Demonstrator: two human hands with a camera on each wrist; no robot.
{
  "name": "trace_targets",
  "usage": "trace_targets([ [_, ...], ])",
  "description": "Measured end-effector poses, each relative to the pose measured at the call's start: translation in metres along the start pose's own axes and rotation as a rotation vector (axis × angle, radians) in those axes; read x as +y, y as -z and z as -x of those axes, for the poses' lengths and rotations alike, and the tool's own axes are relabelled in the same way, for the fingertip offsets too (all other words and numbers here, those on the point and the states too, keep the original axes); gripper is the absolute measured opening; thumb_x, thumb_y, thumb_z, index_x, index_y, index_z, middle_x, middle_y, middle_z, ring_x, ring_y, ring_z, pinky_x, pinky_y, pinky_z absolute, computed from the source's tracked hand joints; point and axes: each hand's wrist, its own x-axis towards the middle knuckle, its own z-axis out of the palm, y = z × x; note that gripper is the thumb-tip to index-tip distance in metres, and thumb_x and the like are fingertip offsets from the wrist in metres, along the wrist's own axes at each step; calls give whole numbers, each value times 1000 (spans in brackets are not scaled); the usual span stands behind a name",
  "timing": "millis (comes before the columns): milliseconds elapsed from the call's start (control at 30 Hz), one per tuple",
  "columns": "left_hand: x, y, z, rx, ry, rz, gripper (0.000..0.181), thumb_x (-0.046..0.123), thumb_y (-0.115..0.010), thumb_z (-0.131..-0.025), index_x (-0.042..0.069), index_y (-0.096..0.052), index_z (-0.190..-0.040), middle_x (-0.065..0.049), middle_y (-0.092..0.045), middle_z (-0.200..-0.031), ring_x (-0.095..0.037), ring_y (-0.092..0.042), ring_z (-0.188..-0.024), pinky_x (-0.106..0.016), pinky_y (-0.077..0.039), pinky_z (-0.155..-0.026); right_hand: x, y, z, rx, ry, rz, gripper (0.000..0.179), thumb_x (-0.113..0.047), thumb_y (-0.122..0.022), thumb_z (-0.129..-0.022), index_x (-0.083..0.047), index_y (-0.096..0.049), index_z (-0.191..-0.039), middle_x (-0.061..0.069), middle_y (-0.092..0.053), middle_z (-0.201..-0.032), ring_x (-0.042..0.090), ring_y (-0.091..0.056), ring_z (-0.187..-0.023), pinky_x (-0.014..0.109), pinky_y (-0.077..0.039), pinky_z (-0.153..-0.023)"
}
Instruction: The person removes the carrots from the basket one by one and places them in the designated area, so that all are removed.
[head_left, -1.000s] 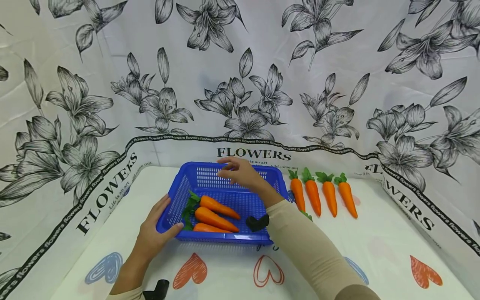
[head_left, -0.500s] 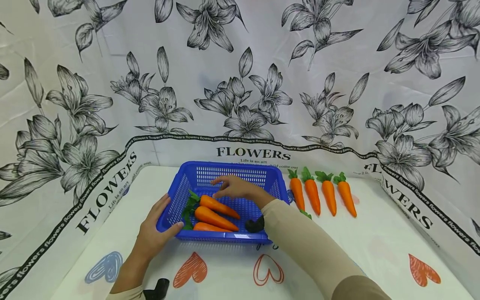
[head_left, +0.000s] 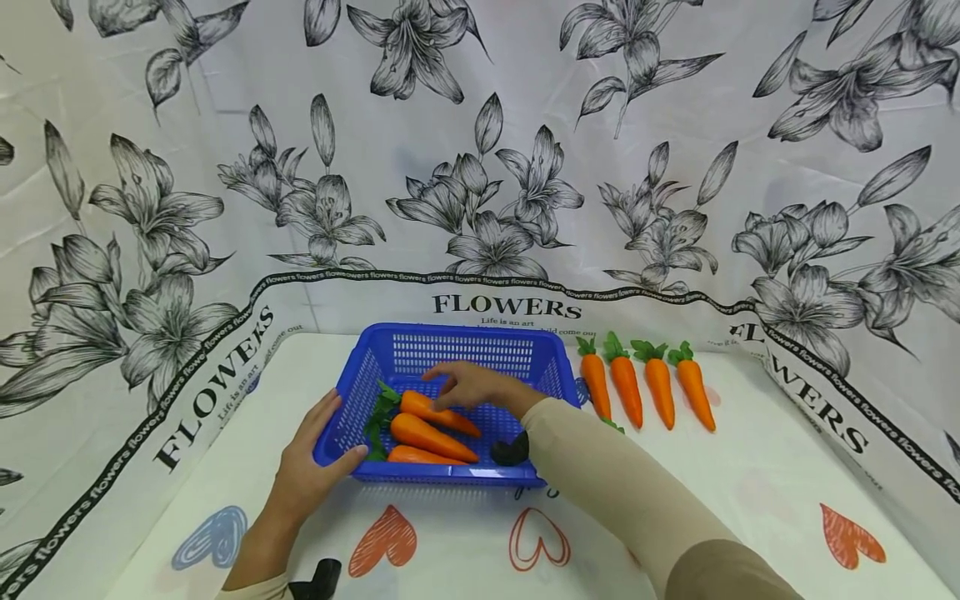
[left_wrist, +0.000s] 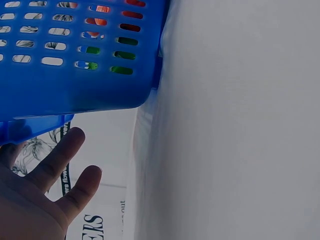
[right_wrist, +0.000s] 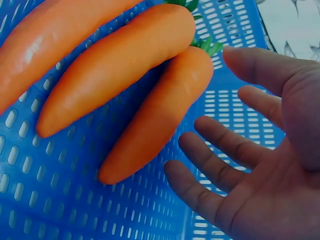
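A blue perforated plastic basket [head_left: 480, 472] stands on the table. Three orange carrots with green leaves lie in its left half: a rear carrot [head_left: 420, 406], a middle carrot [head_left: 429, 437] and a front carrot [head_left: 420, 456]. My left hand [head_left: 303, 467] rests at the basket's left front corner, its thumb over the front rim and its fingers spread along the left side. Inside the basket, my right hand [head_left: 476, 385] hovers beside the rear carrot. In the right wrist view its fingers [right_wrist: 215, 167] are spread and hold nothing, apart from the nearest carrot [right_wrist: 160, 115].
To the basket's right several carrots [head_left: 658, 392] lie in a row, leaves toward the back. A green leaf tip [head_left: 613, 426] shows beside the right sleeve. Behind hangs a flower-print cloth [head_left: 480, 192]. The white table cover [head_left: 450, 554] bears printed hearts.
My right hand has come down from above the basket's back rim to beside the rear carrot. The left hand stays at the corner, and the carrots have not moved.
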Motion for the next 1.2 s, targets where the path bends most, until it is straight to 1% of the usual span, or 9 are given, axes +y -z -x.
trace_targets([
  [167, 0, 0, 0, 1, 4, 4, 80, 27, -74, -83, 16, -34, -151, -3, -26, -156, -40, -26, -137, -70, -28, -99, -1, -1, 0, -18, -14, 15, 57, -18, -73, -88, -18, -51, -140, 6, -63, -109, 21, -61, -91, 40, -55, -74],
  [300, 2, 0, 0, 5, 2, 2, 79, 28, -74, -82, 15, -36, -150, -3, -27, -155, -40, -26, -137, -71, -27, -99, 0, -3, 0, -37, -22, 0, 56, -17, -73, -88, -18, -52, -139, 7, -62, -109, 21, -61, -91, 37, -55, -72],
  [400, 2, 0, 0, 7, 4, -11, 79, 28, -74, -82, 16, -36, -151, -4, -27, -155, -41, -27, -137, -71, -28, -98, 2, -5, -1, -38, -33, 9, 55, -16, -73, -87, -21, -53, -138, 8, -61, -111, 21, -61, -93, 37, -55, -74],
  [633, 1, 0, 0, 14, -2, -13, 79, 28, -74, -82, 16, -36, -151, -4, -27, -155, -39, -28, -137, -70, -29, -98, 5, -7, -3, -40, -67, 89, 53, -18, -76, -85, -29, -57, -134, 7, -62, -112, 21, -61, -97, 41, -52, -85],
  [733, 1, -1, 0, 17, -6, -11, 79, 29, -74, -82, 15, -36, -150, -4, -28, -155, -39, -28, -137, -70, -29, -98, 7, -8, -4, -47, -78, 88, 54, -16, -76, -84, -29, -57, -133, 7, -62, -111, 21, -61, -95, 39, -53, -82],
  [800, 1, -1, 0, 15, -5, -12, 79, 28, -74, -82, 16, -36, -151, -4, -27, -155, -39, -28, -137, -70, -29, -97, 9, -9, -5, -45, -86, 86, 54, -14, -76, -84, -29, -58, -133, 7, -62, -109, 21, -61, -92, 38, -55, -76],
  [933, 1, -1, -1, 11, -7, -8, 79, 27, -74, -82, 15, -36, -151, -4, -27, -155, -39, -28, -137, -70, -29, -98, 13, -10, -7, -46, -98, 106, 55, -12, -76, -83, -28, -58, -133, 5, -62, -101, 20, -62, -86, 34, -55, -68],
  [1033, 1, -1, -1, 11, -9, -11, 79, 26, -73, -82, 15, -36, -150, -4, -28, -155, -39, -28, -137, -69, -29, -98, 14, -10, -8, -60, -91, 131, 56, -12, -76, -84, -26, -57, -135, 5, -62, -96, 20, -63, -82, 33, -55, -67],
  [1200, 2, 0, -1, 14, -9, -10, 78, 26, -73, -82, 14, -36, -150, -5, -28, -155, -39, -28, -137, -69, -29, -98, 13, -8, -8, -76, -99, 159, 57, -12, -74, -86, -26, -54, -137, 7, -64, -103, 19, -64, -83, 34, -56, -70],
])
